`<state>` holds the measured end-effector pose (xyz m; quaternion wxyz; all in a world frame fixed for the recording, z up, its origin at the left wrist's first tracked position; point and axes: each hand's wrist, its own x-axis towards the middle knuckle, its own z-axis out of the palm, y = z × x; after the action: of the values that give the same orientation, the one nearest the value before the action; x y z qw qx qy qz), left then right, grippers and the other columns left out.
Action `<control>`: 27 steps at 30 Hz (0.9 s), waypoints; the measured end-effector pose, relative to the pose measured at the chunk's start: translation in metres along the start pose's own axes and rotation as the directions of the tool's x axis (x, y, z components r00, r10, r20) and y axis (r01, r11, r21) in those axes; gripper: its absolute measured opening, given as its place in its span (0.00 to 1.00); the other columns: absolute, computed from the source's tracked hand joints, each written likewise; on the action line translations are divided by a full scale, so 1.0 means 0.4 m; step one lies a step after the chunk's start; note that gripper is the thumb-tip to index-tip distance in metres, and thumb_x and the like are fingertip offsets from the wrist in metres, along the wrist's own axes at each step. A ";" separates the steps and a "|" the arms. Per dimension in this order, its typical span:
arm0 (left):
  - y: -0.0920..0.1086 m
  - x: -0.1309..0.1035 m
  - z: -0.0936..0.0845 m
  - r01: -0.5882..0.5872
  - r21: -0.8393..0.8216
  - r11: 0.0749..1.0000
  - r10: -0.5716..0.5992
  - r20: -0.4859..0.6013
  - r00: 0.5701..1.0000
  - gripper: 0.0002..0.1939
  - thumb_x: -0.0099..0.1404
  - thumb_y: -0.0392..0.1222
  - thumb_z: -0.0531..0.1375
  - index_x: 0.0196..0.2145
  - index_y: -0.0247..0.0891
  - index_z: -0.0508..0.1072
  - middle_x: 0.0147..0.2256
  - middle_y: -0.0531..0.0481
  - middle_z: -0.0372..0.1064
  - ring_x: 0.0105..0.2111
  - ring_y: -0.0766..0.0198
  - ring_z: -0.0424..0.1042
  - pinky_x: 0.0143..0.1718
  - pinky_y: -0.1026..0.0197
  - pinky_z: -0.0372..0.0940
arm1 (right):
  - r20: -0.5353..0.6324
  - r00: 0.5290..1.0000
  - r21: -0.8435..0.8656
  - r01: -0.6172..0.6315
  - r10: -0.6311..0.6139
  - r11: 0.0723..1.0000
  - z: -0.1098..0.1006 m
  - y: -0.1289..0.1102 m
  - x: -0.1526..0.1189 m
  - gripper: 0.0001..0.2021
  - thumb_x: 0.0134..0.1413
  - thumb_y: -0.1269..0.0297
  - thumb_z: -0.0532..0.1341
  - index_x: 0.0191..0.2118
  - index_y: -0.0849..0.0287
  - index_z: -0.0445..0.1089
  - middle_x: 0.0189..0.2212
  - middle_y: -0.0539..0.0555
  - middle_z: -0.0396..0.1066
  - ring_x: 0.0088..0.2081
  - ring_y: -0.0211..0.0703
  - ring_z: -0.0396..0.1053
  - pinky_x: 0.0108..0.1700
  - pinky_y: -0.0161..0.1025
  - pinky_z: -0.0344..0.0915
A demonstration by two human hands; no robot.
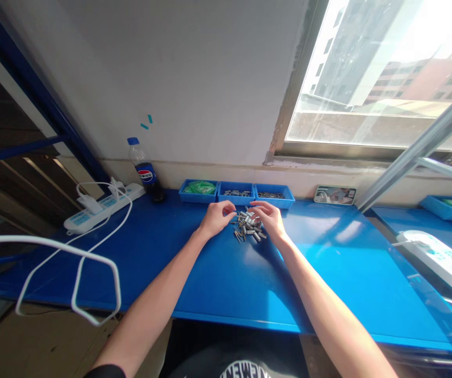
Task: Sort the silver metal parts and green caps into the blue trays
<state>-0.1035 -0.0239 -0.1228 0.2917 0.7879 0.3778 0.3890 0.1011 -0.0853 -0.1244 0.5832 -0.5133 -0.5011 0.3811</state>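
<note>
A small pile of metal pieces [247, 226], short grey cylinders mixed with thin pins or screws, lies on the blue table [218, 278]. At the pile's left edge is my left hand [217, 217], thumb and fingers brought together in a pinch; what is between the tips is too small to make out. My right hand [272, 219] reaches over the pile's right side with its fingers curled and closed at the tips. Whatever it grips among the pieces cannot be made out.
Behind the pile stand three blue trays: one with green bags [199, 187], one with grey cylinders [237, 193], one with thin pins [272, 195]. A cola bottle [147, 173] and power strip [103, 209] are left; a phone [335, 195] leans right.
</note>
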 end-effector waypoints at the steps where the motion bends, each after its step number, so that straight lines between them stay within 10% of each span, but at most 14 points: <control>1: 0.000 0.002 0.000 0.021 -0.034 0.999 -0.023 -0.054 0.998 0.04 0.62 0.40 0.67 0.34 0.38 0.79 0.33 0.49 0.80 0.33 0.60 0.79 0.38 0.60 0.73 | 0.011 1.000 -0.008 0.000 0.000 1.000 0.001 0.003 0.000 0.17 0.53 0.54 0.67 0.46 0.58 0.79 0.34 0.56 0.81 0.29 0.44 0.73 0.33 0.39 0.69; 15: 0.013 0.008 0.030 0.032 -0.480 0.877 -0.052 -0.029 0.998 0.17 0.56 0.46 0.73 0.39 0.34 0.77 0.39 0.42 0.82 0.41 0.55 0.82 0.49 0.51 0.77 | 0.129 0.986 0.096 -0.116 0.103 0.989 0.017 -0.015 -0.009 0.21 0.45 0.49 0.75 0.41 0.59 0.82 0.25 0.53 0.77 0.24 0.38 0.66 0.26 0.36 0.61; 22: 0.014 0.001 0.010 0.000 -0.079 0.997 -0.001 -0.007 1.000 0.16 0.61 0.37 0.67 0.47 0.39 0.78 0.37 0.48 0.80 0.38 0.59 0.80 0.41 0.59 0.74 | 0.023 0.999 0.021 -0.040 0.039 0.999 0.004 -0.011 0.001 0.21 0.48 0.48 0.72 0.42 0.60 0.82 0.32 0.57 0.80 0.25 0.41 0.69 0.26 0.38 0.61; 27: -0.021 -0.003 -0.025 -0.080 0.156 0.984 0.050 0.188 0.981 0.13 0.60 0.38 0.67 0.44 0.40 0.78 0.37 0.49 0.79 0.39 0.58 0.79 0.42 0.59 0.72 | -0.187 0.978 -0.040 0.081 -0.087 0.996 -0.016 -0.007 0.012 0.28 0.50 0.55 0.68 0.58 0.57 0.76 0.56 0.61 0.76 0.34 0.47 0.77 0.27 0.38 0.64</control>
<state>-0.1155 -0.0186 -0.1243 0.2470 0.8536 0.3537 0.2919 0.1082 -0.0827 -0.1204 0.6353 -0.5349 -0.4707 0.2977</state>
